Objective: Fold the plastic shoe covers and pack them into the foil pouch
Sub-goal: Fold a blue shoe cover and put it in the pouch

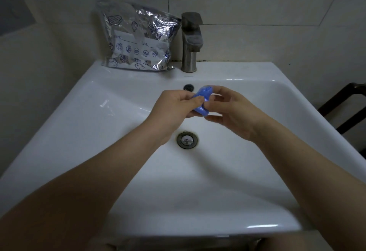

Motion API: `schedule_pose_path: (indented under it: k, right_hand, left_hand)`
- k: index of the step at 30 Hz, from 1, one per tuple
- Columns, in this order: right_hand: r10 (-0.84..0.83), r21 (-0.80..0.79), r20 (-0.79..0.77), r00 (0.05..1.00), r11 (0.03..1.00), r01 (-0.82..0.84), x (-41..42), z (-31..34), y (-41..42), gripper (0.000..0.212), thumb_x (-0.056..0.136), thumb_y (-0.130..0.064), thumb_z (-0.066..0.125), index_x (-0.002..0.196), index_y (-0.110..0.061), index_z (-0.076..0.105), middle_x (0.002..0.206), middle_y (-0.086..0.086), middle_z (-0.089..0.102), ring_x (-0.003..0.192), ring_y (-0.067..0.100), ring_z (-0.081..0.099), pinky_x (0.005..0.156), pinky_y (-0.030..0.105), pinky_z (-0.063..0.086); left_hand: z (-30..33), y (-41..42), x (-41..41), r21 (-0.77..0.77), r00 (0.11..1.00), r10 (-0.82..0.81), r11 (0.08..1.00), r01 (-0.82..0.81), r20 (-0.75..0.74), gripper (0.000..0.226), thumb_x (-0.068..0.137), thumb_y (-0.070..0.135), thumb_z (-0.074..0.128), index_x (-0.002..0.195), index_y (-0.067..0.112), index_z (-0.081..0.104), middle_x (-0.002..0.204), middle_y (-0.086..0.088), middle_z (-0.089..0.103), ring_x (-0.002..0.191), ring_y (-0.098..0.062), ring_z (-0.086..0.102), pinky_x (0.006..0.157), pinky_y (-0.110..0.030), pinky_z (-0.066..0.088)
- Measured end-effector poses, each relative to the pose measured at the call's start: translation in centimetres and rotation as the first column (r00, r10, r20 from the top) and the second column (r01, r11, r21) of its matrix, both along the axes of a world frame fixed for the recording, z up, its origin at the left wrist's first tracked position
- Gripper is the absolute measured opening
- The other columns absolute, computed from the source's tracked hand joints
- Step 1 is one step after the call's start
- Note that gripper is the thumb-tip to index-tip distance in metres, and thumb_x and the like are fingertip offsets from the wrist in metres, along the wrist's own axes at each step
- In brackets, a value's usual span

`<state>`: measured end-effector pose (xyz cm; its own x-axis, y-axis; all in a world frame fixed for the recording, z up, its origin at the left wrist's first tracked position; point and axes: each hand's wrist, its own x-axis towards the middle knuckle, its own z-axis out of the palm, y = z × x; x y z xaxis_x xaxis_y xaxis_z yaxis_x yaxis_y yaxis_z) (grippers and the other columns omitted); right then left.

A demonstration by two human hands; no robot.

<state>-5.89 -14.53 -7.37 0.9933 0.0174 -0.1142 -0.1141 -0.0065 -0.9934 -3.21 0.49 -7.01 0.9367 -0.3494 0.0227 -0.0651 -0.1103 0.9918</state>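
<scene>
Shoe cover [203,100] | thin, soft, springy | I am pinching its bunched middle with left hand [179,105] and right hand [230,110] fingers | foil pouch [136,36] waiting.

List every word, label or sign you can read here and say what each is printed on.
"Date:" on the white label strip of the foil pouch.
A word left of it on the same strip, ending "...ent:", partly hidden by a crease.
A row of round food icons below, no text.
A small mark on the sink below the tap: too small to read.

Dim, bluish light; glare streaks on the white ceramic sink rim [261,226] and crinkled silver foil pouch [136,36]; wide-angle bending at edges, soft focus throughout.
</scene>
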Motion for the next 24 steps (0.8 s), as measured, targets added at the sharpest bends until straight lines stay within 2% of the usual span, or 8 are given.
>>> schedule_pose_path:
  k: [3,6,8,11,14,17,20,24]
  right_hand:
    - [0.113,0.278,-0.091,0.989,0.957,-0.084,-0.3,0.4,-0.5,0.026,0.082,-0.018,0.060,0.108,-0.017,0.062,0.102,0.005,0.067,0.092,0.020,0.063,0.070,0.024,0.054]
    - [0.072,0.265,-0.177,0.982,0.964,-0.023,-0.4,0.6,-0.3,0.021,0.078,-0.030,0.061,0.093,-0.016,0.067,0.091,0.005,0.067,0.078,0.015,0.060,0.063,0.022,0.050]
    - [-0.023,0.073,-0.157,0.987,0.997,0.035,-0.4,0.6,-0.3,0.012,0.085,-0.021,0.060,0.087,-0.011,0.068,0.083,0.005,0.065,0.070,0.011,0.055,0.062,0.021,0.047]
    - [-0.113,-0.369,0.130,0.985,0.917,0.154,-0.5,0.7,0.2,0.009,0.086,-0.012,0.061,0.079,-0.010,0.066,0.072,0.001,0.063,0.061,0.004,0.055,0.059,0.015,0.048]
    - [0.008,-0.673,0.362,0.932,0.694,0.256,-0.4,0.7,1.4,0.008,0.084,-0.010,0.064,0.077,-0.012,0.067,0.067,-0.001,0.064,0.055,0.004,0.060,0.058,0.015,0.048]
    - [0.096,-0.766,0.452,0.887,0.552,0.330,-0.2,0.0,2.4,0.009,0.084,-0.010,0.063,0.086,-0.007,0.072,0.080,0.010,0.066,0.071,0.020,0.062,0.067,0.026,0.046]
    - [0.160,-0.745,0.570,0.806,0.516,0.424,-0.1,-0.7,2.8,0.011,0.082,-0.010,0.064,0.087,-0.004,0.072,0.085,0.013,0.063,0.075,0.027,0.058,0.067,0.033,0.043]
    - [0.248,-0.766,0.588,0.770,0.477,0.431,-0.2,-0.8,2.8,0.025,0.079,-0.017,0.072,0.097,-0.001,0.067,0.095,0.015,0.057,0.071,0.022,0.052,0.066,0.030,0.045]
  left_hand:
    - [0.2,0.0,-0.1,0.063,0.996,0.018,0.998,-0.024,0.085,0.012,0.085,0.010,0.063,0.077,0.016,0.070,0.069,-0.001,0.070,0.063,-0.006,0.066,0.065,-0.012,0.052]
    - [0.2,0.2,-0.2,0.292,0.965,-0.051,0.956,-0.027,0.257,0.009,0.084,0.015,0.064,0.079,0.020,0.069,0.067,-0.002,0.067,0.054,0.000,0.055,0.054,-0.009,0.041]
    - [0.0,0.2,-0.1,0.402,0.945,-0.098,0.915,-0.037,0.311,0.008,0.083,0.017,0.064,0.081,0.021,0.071,0.069,-0.004,0.067,0.057,-0.002,0.054,0.053,-0.013,0.038]
    - [-0.4,0.2,0.2,0.466,0.948,-0.095,0.883,-0.060,0.303,0.009,0.084,0.016,0.062,0.088,0.020,0.070,0.069,-0.001,0.068,0.057,-0.002,0.058,0.050,-0.011,0.038]
    - [-0.7,0.3,0.6,0.355,0.985,-0.019,0.934,-0.044,0.172,0.013,0.085,0.009,0.061,0.086,0.021,0.066,0.068,-0.001,0.069,0.061,-0.006,0.068,0.060,-0.010,0.047]
    - [-0.8,0.4,0.5,0.122,0.999,0.023,0.992,-0.020,-0.022,0.022,0.083,-0.008,0.054,0.087,0.009,0.068,0.067,-0.010,0.067,0.061,-0.019,0.068,0.070,-0.024,0.057]
    - [-0.3,0.4,0.2,-0.083,0.983,-0.005,0.997,-0.011,-0.185,0.033,0.083,-0.017,0.040,0.080,0.003,0.066,0.064,-0.011,0.065,0.055,-0.015,0.067,0.057,-0.016,0.053]
    - [0.1,0.6,0.6,-0.250,0.942,-0.070,0.968,-0.015,-0.327,0.032,0.088,-0.009,0.034,0.082,0.002,0.064,0.068,-0.011,0.068,0.059,-0.014,0.067,0.059,-0.018,0.054]
